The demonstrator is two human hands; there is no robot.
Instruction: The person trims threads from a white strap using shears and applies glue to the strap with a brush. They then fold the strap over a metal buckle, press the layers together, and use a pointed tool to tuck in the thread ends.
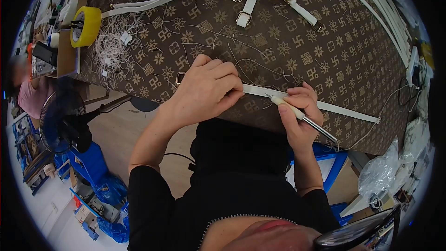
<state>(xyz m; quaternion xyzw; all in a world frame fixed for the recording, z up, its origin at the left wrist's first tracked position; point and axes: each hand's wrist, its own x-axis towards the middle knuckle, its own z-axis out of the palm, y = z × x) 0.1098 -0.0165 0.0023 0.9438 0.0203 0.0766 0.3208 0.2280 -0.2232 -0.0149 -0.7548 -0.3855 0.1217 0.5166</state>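
Observation:
A narrow white belt point(350, 111) lies along the near edge of the patterned cloth, and its metal buckle point(180, 78) shows left of my left hand. My left hand point(209, 86) is closed on the belt, thumb and fingers pinching it; the part under the hand is hidden. In my right hand point(302, 109) is a pen-shaped tool point(290, 107) with a cream grip and a shiny metal barrel. Its thin tip points left, close to the belt's surface; whether it touches cannot be made out. The belt also passes behind my right fingers.
More white belts with buckles point(251, 2) lie at the back and right. Tangled loose thread point(114, 51) and a yellow tape roll point(88, 25) are at the left. A fan point(62, 121) stands left of the table, near another person in pink point(35, 95). Clear plastic point(381, 176) is at right.

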